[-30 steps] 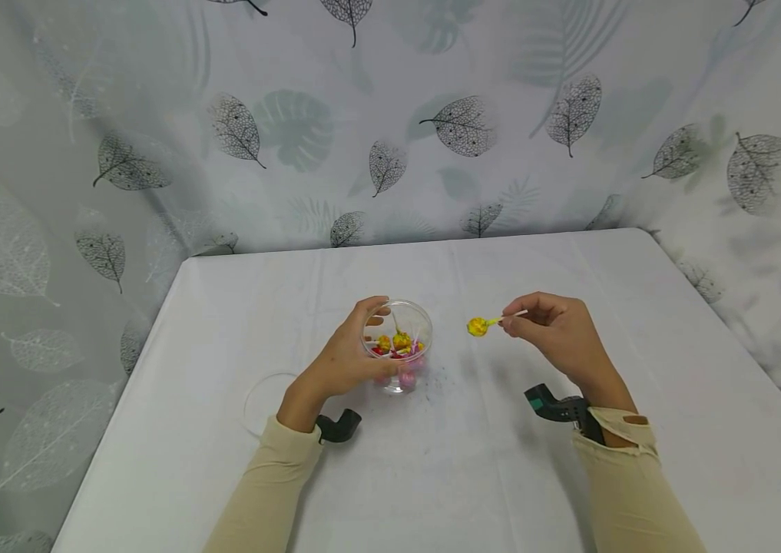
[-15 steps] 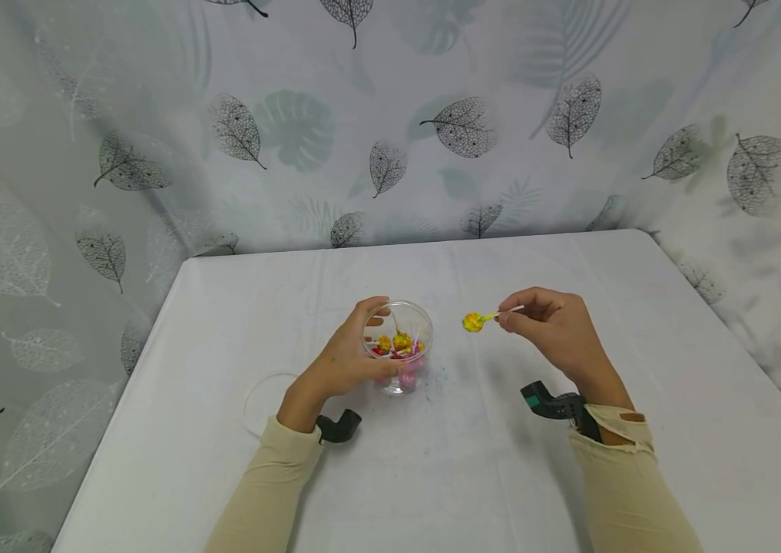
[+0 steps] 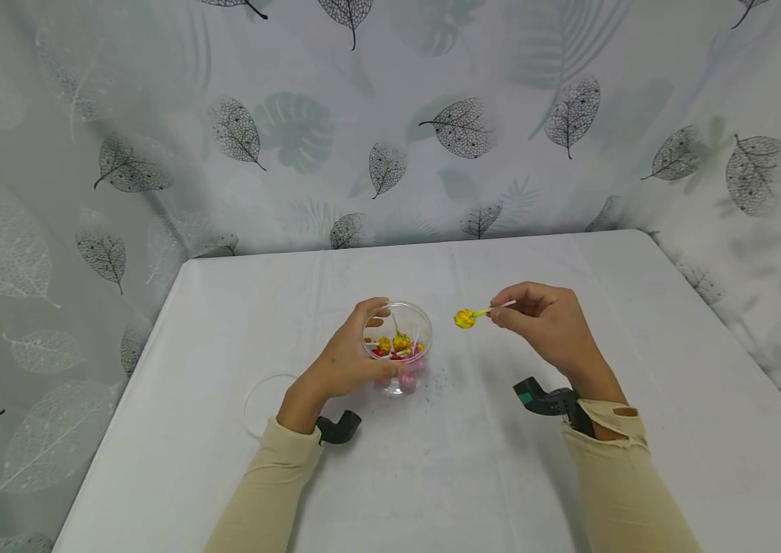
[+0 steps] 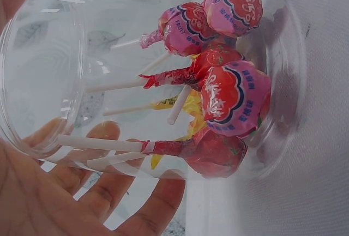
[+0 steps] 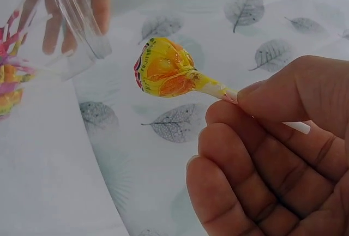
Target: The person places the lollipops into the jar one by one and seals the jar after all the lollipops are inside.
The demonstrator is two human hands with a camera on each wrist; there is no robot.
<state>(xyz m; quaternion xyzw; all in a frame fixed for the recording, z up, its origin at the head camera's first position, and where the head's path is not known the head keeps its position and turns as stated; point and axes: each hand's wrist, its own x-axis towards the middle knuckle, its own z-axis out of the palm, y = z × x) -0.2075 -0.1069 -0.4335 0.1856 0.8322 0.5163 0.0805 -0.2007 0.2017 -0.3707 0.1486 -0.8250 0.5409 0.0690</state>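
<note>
My left hand (image 3: 345, 357) curls round a clear plastic jar (image 3: 409, 311) that stands on the white table. Through its wall in the left wrist view show several lollipops, pink ones (image 4: 235, 97) and red ones (image 4: 214, 153), with a yellow wrapper partly hidden behind them. Their white sticks point toward the jar's uncovered mouth. To the right of the jar, my right hand (image 3: 545, 319) pinches a yellow-wrapped lollipop (image 3: 464, 318) by its stick between thumb and forefinger. The candy end (image 5: 163, 68) points left toward the jar, with a gap between them.
A thin clear ring-shaped lid (image 3: 246, 407) lies on the table, partly behind my left forearm. White cloth covers the table (image 3: 459, 476). Leaf-patterned curtains (image 3: 335, 184) rise behind the table and at both sides.
My right hand has moved a little left, bringing the yellow lollipop closer to the jar. The left hand and the jar have stayed in place.
</note>
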